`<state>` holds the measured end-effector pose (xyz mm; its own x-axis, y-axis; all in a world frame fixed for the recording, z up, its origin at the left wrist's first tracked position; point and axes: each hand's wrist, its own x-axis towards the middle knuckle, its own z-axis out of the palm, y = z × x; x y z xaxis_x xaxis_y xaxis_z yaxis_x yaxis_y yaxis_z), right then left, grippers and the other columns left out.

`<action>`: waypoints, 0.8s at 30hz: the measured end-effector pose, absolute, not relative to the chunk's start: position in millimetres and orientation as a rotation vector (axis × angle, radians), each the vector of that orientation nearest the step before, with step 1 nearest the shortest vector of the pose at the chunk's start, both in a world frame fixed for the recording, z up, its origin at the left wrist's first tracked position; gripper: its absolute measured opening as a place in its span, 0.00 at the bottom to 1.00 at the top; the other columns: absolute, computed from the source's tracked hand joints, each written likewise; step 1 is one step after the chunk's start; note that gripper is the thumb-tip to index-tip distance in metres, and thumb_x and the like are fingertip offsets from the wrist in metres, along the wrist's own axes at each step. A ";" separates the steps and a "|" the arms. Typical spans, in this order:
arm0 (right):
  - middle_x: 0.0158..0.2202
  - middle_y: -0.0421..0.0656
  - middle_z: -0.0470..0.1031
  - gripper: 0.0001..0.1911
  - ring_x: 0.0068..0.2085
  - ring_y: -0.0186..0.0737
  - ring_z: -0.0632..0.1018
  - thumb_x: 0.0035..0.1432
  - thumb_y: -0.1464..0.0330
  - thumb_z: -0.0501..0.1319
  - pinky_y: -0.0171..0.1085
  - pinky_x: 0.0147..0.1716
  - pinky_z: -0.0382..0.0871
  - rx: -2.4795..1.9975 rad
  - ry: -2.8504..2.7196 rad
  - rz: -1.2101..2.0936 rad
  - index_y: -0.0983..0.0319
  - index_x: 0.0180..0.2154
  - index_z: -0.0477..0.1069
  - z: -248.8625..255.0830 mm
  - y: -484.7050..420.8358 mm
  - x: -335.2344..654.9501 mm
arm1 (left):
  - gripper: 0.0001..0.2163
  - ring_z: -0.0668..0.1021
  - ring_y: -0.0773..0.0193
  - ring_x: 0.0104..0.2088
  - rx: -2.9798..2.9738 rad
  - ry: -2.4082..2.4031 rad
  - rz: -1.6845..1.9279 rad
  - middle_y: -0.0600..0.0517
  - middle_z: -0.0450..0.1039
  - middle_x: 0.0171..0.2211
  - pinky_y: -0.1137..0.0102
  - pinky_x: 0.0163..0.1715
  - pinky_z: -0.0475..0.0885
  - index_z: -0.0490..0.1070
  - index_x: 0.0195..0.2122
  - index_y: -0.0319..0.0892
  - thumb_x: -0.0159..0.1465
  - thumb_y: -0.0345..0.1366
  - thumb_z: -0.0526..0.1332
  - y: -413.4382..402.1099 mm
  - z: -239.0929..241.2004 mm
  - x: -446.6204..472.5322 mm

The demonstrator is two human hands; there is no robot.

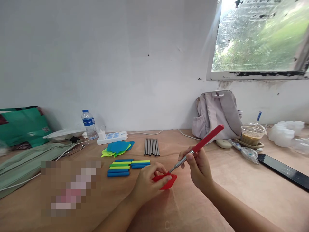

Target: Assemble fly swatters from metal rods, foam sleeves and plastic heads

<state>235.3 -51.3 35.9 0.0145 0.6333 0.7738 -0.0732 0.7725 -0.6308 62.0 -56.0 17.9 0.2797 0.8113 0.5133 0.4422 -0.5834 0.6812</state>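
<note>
My left hand (147,181) is closed around a red fly swatter head (172,182), thumb on top, low over the table. My right hand (200,166) grips a metal telescopic rod (180,162) that slants up to the right and ends in a red handle sleeve (209,138). The rod's thin lower tip meets the neck of the red head; how deep it sits there cannot be made out. Left of my hands lie several blue, green and yellow handle sleeves (118,174). Behind them are blue swatter heads (117,147) and yellow-green swatter heads (106,152), stacked. Several metal rods (151,147) lie side by side.
Along the wall stand a water bottle (89,124), a white power strip (112,137) and a grey backpack (218,112). To the right are a drink cup (252,134), a black flat object (285,170) and white plastic cups (285,138). A grey-green bag (31,164) lies left.
</note>
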 end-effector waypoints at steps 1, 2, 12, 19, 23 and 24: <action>0.25 0.37 0.67 0.04 0.21 0.31 0.68 0.62 0.64 0.50 0.33 0.20 0.64 -0.495 -1.476 0.572 0.57 0.36 0.57 36.8 -52.0 236.3 | 0.06 0.72 0.69 0.25 2.178 1.124 1.189 0.54 0.73 0.26 0.75 0.25 0.66 0.70 0.28 0.42 0.53 0.39 0.61 -56.4 19.8 61.8; 0.24 0.37 0.66 0.04 0.21 0.31 0.67 0.62 0.64 0.49 0.32 0.19 0.63 -0.503 -1.488 0.557 0.57 0.36 0.57 37.6 -52.6 237.5 | 0.06 0.73 0.68 0.26 2.210 1.118 1.144 0.54 0.73 0.26 0.75 0.26 0.66 0.70 0.27 0.43 0.53 0.39 0.61 -56.6 21.4 61.2; 0.25 0.36 0.65 0.05 0.21 0.30 0.66 0.60 0.63 0.51 0.32 0.20 0.64 -0.567 -1.451 0.557 0.57 0.36 0.57 37.1 -46.9 242.8 | 0.13 0.67 0.71 0.20 2.160 1.087 0.880 0.56 0.70 0.20 0.76 0.21 0.60 0.71 0.23 0.40 0.58 0.41 0.55 -47.4 13.5 52.1; 0.24 0.36 0.64 0.06 0.21 0.30 0.68 0.60 0.62 0.51 0.32 0.20 0.64 -0.651 -1.500 0.610 0.58 0.35 0.57 38.6 -39.3 241.5 | 0.13 0.66 0.71 0.20 2.147 1.093 0.935 0.56 0.70 0.20 0.76 0.20 0.59 0.71 0.23 0.40 0.59 0.41 0.54 -50.3 16.1 56.5; 0.22 0.35 0.61 0.08 0.20 0.29 0.67 0.59 0.61 0.51 0.31 0.18 0.63 -0.674 -1.501 0.654 0.59 0.33 0.57 39.5 -32.6 241.5 | 0.13 0.66 0.71 0.19 2.146 1.102 0.966 0.56 0.69 0.18 0.76 0.19 0.59 0.71 0.23 0.41 0.59 0.42 0.54 -50.5 17.6 57.3; 0.22 0.34 0.61 0.08 0.20 0.29 0.66 0.59 0.61 0.52 0.31 0.18 0.62 -0.669 -1.497 0.664 0.59 0.33 0.57 39.6 -30.9 241.1 | 0.14 0.66 0.71 0.18 2.149 1.107 0.966 0.56 0.68 0.18 0.76 0.19 0.59 0.70 0.22 0.41 0.59 0.42 0.54 -50.3 17.8 57.6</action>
